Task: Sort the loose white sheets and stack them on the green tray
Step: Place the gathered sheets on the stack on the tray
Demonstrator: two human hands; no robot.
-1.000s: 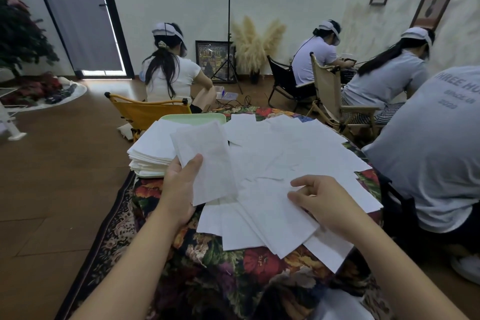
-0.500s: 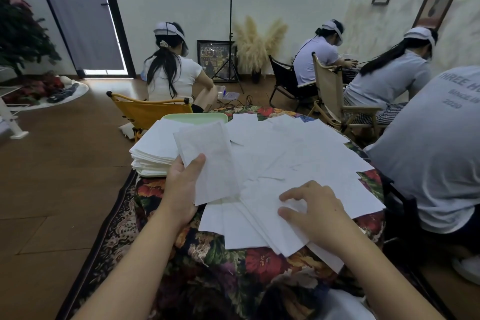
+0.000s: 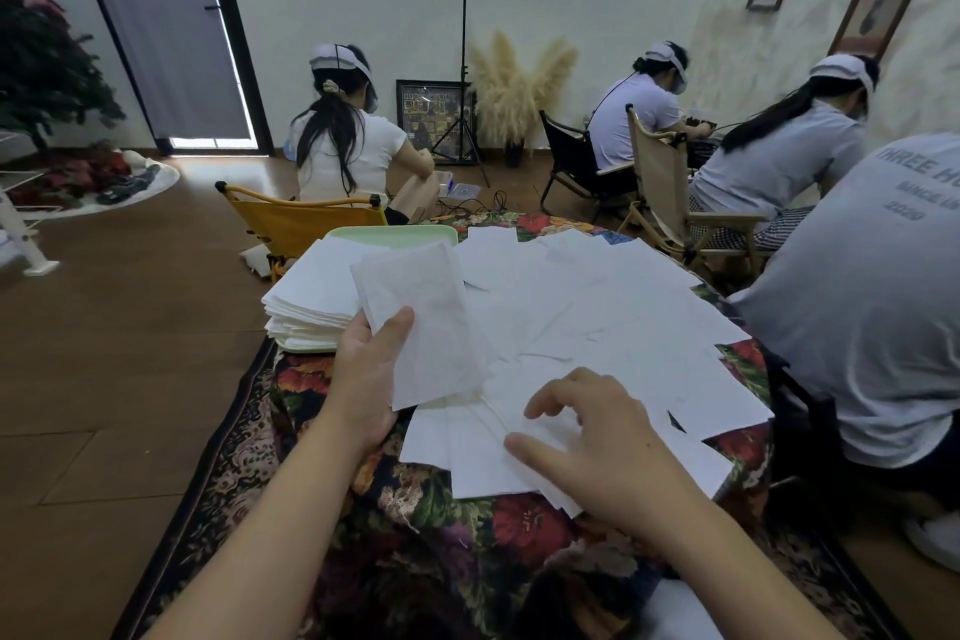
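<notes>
The left hand [image 3: 366,372] held up one white sheet [image 3: 421,322], with the thumb pressed on the front near its low left edge and the other fingers hidden behind it. The sheet stood tilted over the table [image 3: 467,525], which had a dark flowery cloth.

The right hand [image 3: 597,447] was at about 5 o'clock from that sheet. Its fingers were spread apart and bent down, with the tips touching the pile of loose sheets [image 3: 597,322]. It was not pinching any sheet that I could see.

The loose sheets lay spread all over the middle and right of the table, one over the other.

The green tray [image 3: 389,235] sat at about 11 o'clock from the left hand, at the far left edge of the table. A neat stack of sheets [image 3: 311,301] lay on it and covered most of it.

Other people [image 3: 348,146] sat on chairs far behind the table.
</notes>
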